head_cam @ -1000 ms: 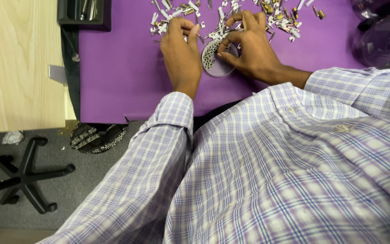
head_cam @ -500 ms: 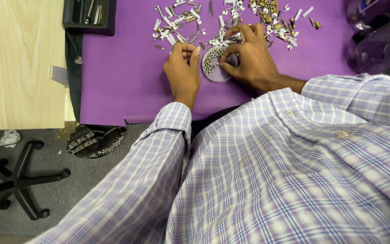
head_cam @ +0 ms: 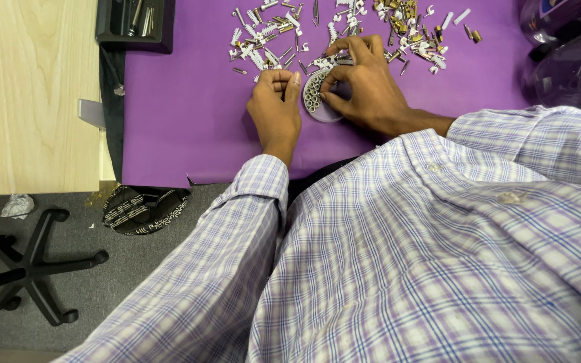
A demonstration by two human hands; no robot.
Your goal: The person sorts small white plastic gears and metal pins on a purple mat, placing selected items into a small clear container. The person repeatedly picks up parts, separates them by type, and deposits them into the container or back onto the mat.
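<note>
Fingers (head_cam: 289,79) of the left hand (head_cam: 276,111) were curled in tight, with the tips pinched together right beside a small round holder (head_cam: 315,94). I could not tell if a little part sat between them, because it was too small to see. Fingers (head_cam: 344,54) of the right hand (head_cam: 364,91) were spread and bent over the holder, touching its far edge and its near edge and keeping it flat on the purple mat (head_cam: 183,121).

That round holder was grey with rows of little holes in it. It lay on the mat between both hands, near the middle of the desk (head_cam: 28,94). Just behind the hands lay a wide pile of tiny metal parts (head_cam: 270,40), silver and gold ones mixed up.

I think the step in hand was putting small parts into the holes of the holder. For the next part to go in, I think it would need careful aim at one empty hole, a straight gentle push, and a steady right hand on the holder.
</note>
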